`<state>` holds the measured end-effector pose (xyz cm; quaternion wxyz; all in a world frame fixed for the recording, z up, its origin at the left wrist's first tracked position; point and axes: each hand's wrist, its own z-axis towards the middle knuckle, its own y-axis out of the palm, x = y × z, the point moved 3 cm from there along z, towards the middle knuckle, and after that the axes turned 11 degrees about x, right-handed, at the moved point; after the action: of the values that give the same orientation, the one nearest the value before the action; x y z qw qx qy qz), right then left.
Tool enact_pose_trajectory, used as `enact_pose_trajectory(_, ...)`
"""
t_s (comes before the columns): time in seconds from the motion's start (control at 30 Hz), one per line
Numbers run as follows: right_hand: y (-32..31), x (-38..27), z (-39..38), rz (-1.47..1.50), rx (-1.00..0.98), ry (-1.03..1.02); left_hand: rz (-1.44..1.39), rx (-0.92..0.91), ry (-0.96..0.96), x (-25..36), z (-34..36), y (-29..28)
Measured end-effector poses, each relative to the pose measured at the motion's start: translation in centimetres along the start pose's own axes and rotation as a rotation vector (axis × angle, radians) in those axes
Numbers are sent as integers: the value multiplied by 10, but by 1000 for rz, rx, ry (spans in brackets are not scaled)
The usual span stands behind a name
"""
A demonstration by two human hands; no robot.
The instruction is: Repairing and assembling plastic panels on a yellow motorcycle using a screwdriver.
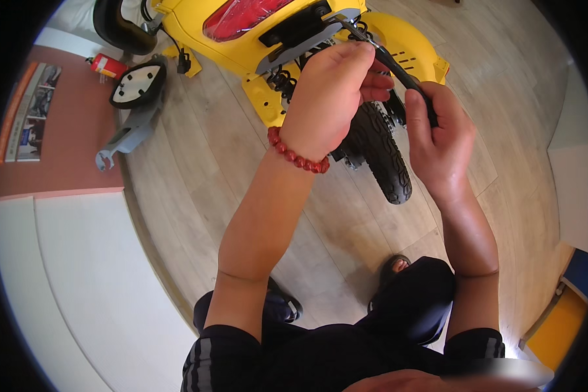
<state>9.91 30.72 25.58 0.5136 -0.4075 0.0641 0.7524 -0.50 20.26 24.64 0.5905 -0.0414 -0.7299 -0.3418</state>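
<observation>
The right hand [443, 144] wraps the black tool [398, 69] by its handle [413, 85]; the left hand [333, 85], curled, perhaps pinches its upper shaft [370, 42].

A red canister [109, 66] and a picture poster [31, 116] at upper left, a white panel [71, 274] below.

Fairly bright, even indoor light. Glare on red tail light [245, 18], sheen on right forearm [469, 228]. Tool [402, 70] reasonably sharp. Fisheye bends white panel [78, 274]; corners black. Pale smear bottom right, blurred.
</observation>
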Motion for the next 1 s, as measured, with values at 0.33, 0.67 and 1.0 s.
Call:
enact_pose_trajectory(0.33,24,9,-2,18,11,62,-103,15,-48,-12,18,-12)
enact_pose_trajectory(0.67,36,22,-5,109,30,116,-119,50,4,-12,21,-14)
enact_pose_trajectory(1.0,39,15,-4,14,40,52,-118,63,42,-12,25,-16)
